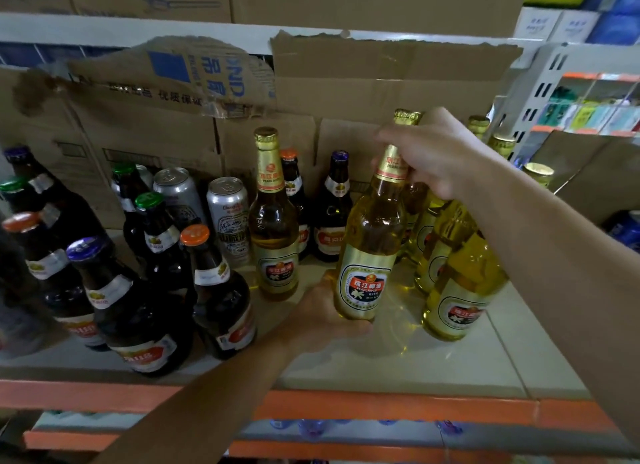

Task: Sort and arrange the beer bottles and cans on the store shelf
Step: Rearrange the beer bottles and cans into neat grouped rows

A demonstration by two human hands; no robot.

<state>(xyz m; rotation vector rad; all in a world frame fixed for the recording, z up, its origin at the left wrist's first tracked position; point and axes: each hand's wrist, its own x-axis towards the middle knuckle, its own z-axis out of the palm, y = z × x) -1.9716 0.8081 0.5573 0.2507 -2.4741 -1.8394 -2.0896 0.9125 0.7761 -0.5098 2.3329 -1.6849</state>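
Holding a golden beer bottle (370, 256) in both hands, the person appears to be partway through moving it. It leans with its neck towards the right, over the middle of the shelf (433, 370), and whether its base touches the board cannot be told. The left hand (329, 311) cups the base, with fingers curled round the lower body. The right hand (436, 152) grasps the neck just under the gold cap.

Just to its right, towards the shelf's right end, stands a cluster of matching golden bottles (460, 290). One more golden bottle (273, 228) stands apart left of the middle, beside two silver cans (228, 218) near the back edge. Dark bottles (221, 290) with orange, green and purple caps crowd the left end up to the front edge, and torn cardboard boxes (346, 93) line the back.

The step in hand looks like grouping like with like. The next move likely calls for standing this bottle upright in the bare front space beside the golden cluster. It should go down gently, so that glass does not knock glass.
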